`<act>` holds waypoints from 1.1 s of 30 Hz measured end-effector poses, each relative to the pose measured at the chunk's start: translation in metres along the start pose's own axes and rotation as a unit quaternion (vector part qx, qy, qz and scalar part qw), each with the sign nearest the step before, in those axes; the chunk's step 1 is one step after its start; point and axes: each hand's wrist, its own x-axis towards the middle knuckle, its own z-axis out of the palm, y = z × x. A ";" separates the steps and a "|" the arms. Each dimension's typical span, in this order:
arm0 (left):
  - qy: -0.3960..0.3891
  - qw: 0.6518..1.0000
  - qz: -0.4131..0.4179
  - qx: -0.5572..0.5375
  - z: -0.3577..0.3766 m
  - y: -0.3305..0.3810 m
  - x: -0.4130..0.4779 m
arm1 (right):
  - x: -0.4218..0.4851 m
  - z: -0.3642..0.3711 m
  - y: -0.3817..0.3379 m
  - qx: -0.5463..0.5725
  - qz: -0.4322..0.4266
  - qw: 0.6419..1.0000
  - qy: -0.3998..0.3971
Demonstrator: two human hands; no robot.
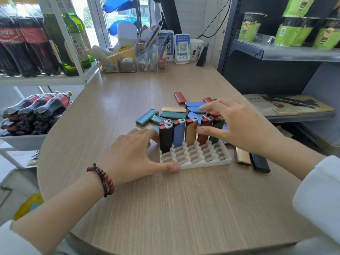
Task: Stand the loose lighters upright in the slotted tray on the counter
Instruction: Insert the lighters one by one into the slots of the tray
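Readable marks are few: white Coca-Cola script in Chinese on the red labels of the cola bottles point(17, 36), partial letters "SHAN" on a green bottle's label point(78, 45), QR codes on two blue-white payment stands point(182, 46), remaining print too blurred.

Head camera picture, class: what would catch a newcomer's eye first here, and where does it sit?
First, the row of upright lighters in black, blue, tan, red and dark green, standing in the white slotted tray at mid-counter. The left hand steadies the tray's near corner while the right hand reaches over the row. Behind lies a jumble of loose lighters.
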 end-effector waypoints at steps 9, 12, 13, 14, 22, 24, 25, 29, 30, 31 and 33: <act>0.003 1.000 -0.025 -0.010 -0.004 -0.002 -0.002 | -0.009 0.013 0.038 -0.032 0.065 0.996 -0.049; 0.020 1.000 -0.022 -0.008 0.000 -0.007 -0.001 | -0.012 0.015 0.046 -0.039 0.084 0.993 -0.075; 0.023 1.000 -0.021 -0.005 0.001 -0.008 -0.001 | -0.013 0.016 0.048 -0.037 0.089 0.992 -0.080; 0.024 0.999 -0.020 -0.004 0.002 -0.009 -0.001 | -0.013 0.017 0.049 -0.034 0.093 0.992 -0.081; 0.014 1.000 -0.020 -0.018 0.001 -0.009 -0.001 | -0.009 0.021 0.049 -0.010 0.127 0.986 -0.108; 0.018 0.999 -0.024 -0.019 0.000 -0.008 -0.002 | -0.007 0.020 0.047 -0.014 0.131 0.984 -0.122; 0.019 0.999 -0.026 -0.020 0.000 -0.007 -0.002 | -0.007 0.020 0.046 -0.015 0.131 0.983 -0.126; 0.022 0.999 -0.024 -0.012 0.001 -0.007 0.000 | -0.007 0.018 0.045 -0.010 0.131 0.983 -0.129; 0.024 0.999 -0.024 -0.008 0.001 -0.008 0.000 | -0.007 0.017 0.045 -0.011 0.130 0.983 -0.127; 0.026 0.999 -0.024 -0.006 0.001 -0.007 0.001 | -0.006 0.017 0.045 -0.011 0.130 0.983 -0.126; 0.023 0.999 -0.023 -0.009 0.001 -0.008 0.001 | -0.006 0.016 0.045 -0.004 0.138 0.982 -0.129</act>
